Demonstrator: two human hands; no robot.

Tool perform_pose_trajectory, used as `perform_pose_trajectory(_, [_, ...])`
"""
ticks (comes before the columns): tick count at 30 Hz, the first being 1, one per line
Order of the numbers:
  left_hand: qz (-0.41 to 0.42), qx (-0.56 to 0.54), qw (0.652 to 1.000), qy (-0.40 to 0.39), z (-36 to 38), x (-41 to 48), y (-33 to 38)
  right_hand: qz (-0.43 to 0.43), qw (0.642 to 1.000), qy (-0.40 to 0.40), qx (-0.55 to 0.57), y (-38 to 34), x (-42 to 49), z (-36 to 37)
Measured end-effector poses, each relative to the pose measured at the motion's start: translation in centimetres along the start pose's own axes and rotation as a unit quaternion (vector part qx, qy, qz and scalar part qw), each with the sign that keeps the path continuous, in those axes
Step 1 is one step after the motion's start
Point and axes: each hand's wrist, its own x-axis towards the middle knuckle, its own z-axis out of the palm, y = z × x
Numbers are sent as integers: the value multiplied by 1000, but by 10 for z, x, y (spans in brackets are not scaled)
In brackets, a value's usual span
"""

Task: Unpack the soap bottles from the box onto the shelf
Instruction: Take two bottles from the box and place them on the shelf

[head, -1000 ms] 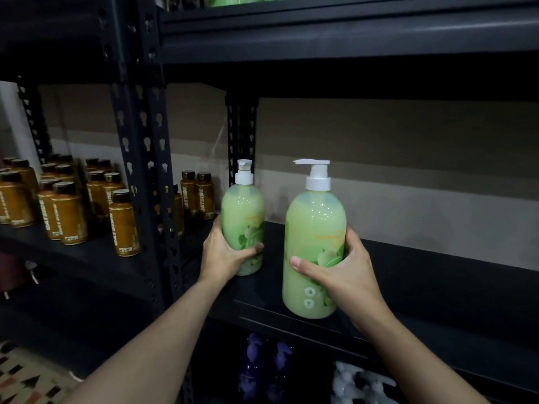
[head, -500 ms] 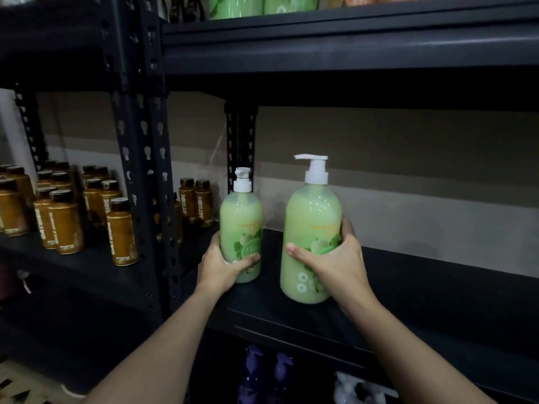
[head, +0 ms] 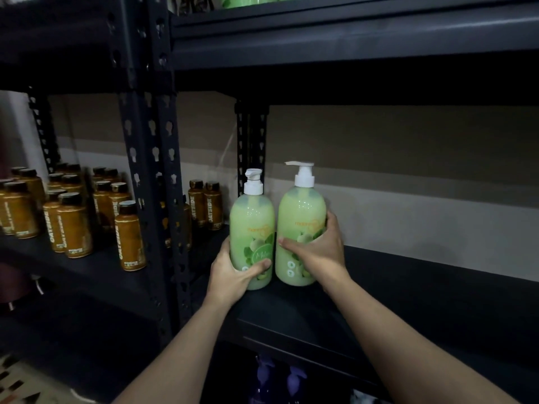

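Centrally, two soap bottles upright, side by side on the dark matte shelf [head: 423, 290], near its left end and in front of a rear post [head: 251, 135].

Left bottle [head: 252, 220]: rounded shoulders, smooth glossy translucent plastic, pale green creamy fill, white pump with its nozzle toward the camera. Gripped low by the left hand [head: 232, 277], thumb across the front label, fingers wrapped behind.

Right bottle [head: 300, 208]: same shape and fill, white pump with its nozzle toward frame left. Clasped at mid-height by the right hand [head: 319, 252], thumb across the front, fingers curled round the far side.

Bottles just beside each other; touching or not, cannot tell.

Labels: green fruit and leaves, and on the left bottle a round green badge with white script reading "Melo…". Orange brand word above too blurred to read. White ring marks lower down.

At frame left, brown bottles [head: 73, 225] in rows on a neighbouring shelf: cylindrical, with black caps and "OATSIDE" in white up the side. Between the two bays, a dark metal front post [head: 151, 182] punched with keyhole slots. At bottom centre, purple pumps [head: 296, 377] on the level below. At top centre, bases of green bottles [head: 250, 0] on the level above. Behind, a plain wall [head: 408, 158] in beige and grey bands.
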Motion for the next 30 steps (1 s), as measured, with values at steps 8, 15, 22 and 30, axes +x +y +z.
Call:
perform_pose_trajectory(8, [1, 1, 1000, 2, -1, -1, -5, 4, 1000, 0, 10, 12, -5, 10])
perform_pose_trajectory(15, [-1, -3, 1000, 3, 0, -1, -2, 23, 1000, 0, 1, 17, -5, 13])
perform_pose_trajectory(22, [3, 76, 997, 27, -3, 1, -5, 48, 998, -44, -13, 26, -4, 7])
perform_pose_trajectory(30, [-30, 74, 996, 30, -5, 1, -6, 54, 997, -59, 3, 28, -8, 5])
